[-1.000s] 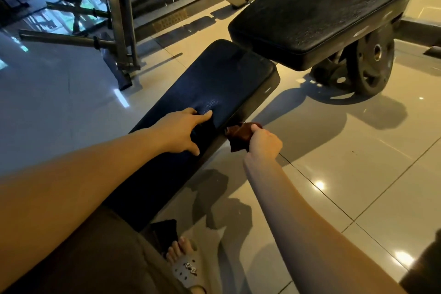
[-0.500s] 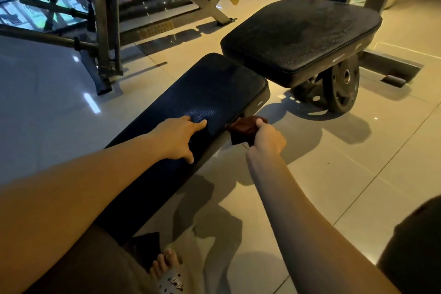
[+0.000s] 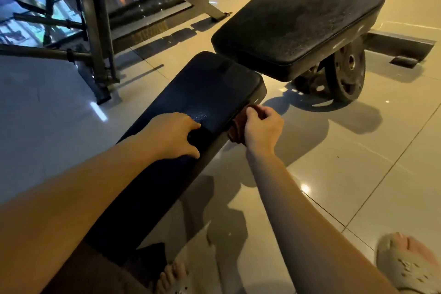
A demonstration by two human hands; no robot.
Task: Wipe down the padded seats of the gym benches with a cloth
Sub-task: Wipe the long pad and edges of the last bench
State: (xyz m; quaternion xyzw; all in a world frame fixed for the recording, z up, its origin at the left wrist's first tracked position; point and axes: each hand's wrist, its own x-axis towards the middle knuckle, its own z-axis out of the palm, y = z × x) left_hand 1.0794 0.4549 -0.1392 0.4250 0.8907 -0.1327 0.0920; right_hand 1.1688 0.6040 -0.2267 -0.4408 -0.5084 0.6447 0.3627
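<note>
A long dark padded bench pad (image 3: 210, 88) runs from the lower left toward the middle. My left hand (image 3: 171, 135) rests on top of it, fingers spread and lightly bent on the padding. My right hand (image 3: 262, 130) grips a reddish-brown cloth (image 3: 236, 130) and holds it against the pad's right side edge, close to its far end. Beyond the pad's end, a wider black padded seat (image 3: 298, 21) sits higher, its surface dusty and speckled.
A black weight plate (image 3: 346, 71) leans under the wide seat. A metal machine frame (image 3: 95, 38) with bars stands at the left on glossy floor tiles. My sandalled feet (image 3: 410, 265) show at the bottom edge. A low metal base rail (image 3: 401, 48) lies at the far right.
My right hand has slid the cloth farther along the pad's side edge toward its far end. The left hand stays on the pad. The view has tilted, showing my right foot.
</note>
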